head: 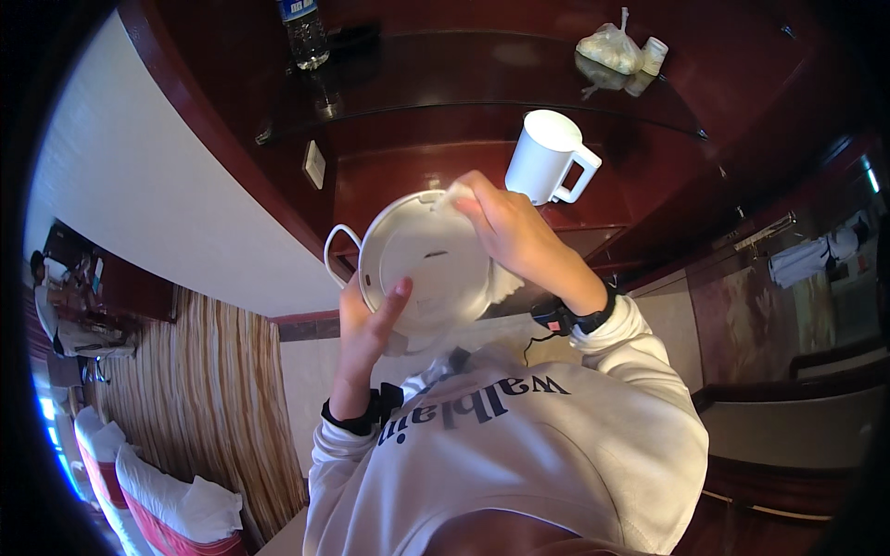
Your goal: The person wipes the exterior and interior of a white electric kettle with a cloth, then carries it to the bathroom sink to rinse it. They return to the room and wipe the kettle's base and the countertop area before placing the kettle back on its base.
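A round white shallow appliance part, pan-like (445, 264), is tilted up before my chest, with a white cord looping at its left side. My left hand (375, 306) grips its lower left rim, thumb over the inner face. My right hand (490, 219) pinches a white cloth or tissue (506, 281) against the upper right rim; part of the cloth hangs behind my fingers. Just beyond my right hand, a white electric kettle or jug (546, 156) stands upright on the dark red cabinet surface, its handle to the right.
Above the cabinet, a glass shelf (445, 104) holds a clear plastic bottle (306, 35), a tied plastic bag (612, 48) and a small paper cup (654, 55). A white wall socket (314, 165) is at the left. Beds with pillows (177, 493) lie at the lower left; a wooden chair (786, 417) is at the right.
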`<state>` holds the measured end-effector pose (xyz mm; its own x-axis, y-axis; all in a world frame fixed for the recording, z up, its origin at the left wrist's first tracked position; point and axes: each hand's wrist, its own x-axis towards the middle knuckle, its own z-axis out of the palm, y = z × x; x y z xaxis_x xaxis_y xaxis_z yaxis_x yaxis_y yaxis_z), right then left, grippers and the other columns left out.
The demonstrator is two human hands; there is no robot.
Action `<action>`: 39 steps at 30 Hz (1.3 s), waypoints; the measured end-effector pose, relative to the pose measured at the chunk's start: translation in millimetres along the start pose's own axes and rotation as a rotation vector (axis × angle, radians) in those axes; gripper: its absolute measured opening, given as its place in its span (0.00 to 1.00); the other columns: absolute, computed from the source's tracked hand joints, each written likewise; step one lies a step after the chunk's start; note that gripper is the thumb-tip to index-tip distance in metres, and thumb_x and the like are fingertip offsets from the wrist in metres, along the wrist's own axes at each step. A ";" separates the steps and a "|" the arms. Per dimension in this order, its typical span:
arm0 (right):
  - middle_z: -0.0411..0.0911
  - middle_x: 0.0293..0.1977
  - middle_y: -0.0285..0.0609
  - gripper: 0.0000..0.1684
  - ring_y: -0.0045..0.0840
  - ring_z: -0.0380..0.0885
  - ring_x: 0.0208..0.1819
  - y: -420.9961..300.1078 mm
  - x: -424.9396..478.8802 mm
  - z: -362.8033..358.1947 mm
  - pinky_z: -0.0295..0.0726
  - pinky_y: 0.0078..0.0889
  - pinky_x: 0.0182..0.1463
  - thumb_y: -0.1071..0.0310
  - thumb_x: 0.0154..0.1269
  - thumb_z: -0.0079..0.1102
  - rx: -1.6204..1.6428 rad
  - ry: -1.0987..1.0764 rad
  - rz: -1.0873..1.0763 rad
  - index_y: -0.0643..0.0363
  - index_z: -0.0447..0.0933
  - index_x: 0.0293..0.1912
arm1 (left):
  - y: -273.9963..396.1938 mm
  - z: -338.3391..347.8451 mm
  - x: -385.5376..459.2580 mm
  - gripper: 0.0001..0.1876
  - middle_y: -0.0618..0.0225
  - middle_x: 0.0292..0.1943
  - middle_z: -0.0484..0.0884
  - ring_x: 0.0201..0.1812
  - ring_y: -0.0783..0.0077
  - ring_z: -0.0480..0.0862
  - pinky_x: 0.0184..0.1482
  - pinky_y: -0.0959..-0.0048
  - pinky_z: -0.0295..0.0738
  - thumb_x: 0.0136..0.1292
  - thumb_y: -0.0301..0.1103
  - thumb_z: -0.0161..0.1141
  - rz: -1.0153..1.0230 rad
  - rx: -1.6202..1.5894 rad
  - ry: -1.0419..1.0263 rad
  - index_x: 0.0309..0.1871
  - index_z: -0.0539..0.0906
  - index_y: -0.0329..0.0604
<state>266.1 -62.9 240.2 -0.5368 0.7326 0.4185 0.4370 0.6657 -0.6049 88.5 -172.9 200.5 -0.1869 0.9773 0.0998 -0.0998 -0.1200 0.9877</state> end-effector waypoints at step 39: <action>0.76 0.28 0.52 0.10 0.39 0.79 0.29 51.1 -64.7 95.9 0.73 0.39 0.32 0.67 0.67 0.45 0.482 0.097 0.224 0.62 0.64 0.44 | -36.7 -16.1 1.4 0.20 0.51 0.44 0.78 0.44 0.67 0.79 0.47 0.72 0.74 0.70 0.38 0.45 0.168 0.103 0.151 0.53 0.71 0.26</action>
<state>254.0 -89.8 117.2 -0.3894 0.8742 0.2902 0.1399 0.3675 -0.9194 76.2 -169.9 162.4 -0.3370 0.9071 0.2520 0.0433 -0.2525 0.9666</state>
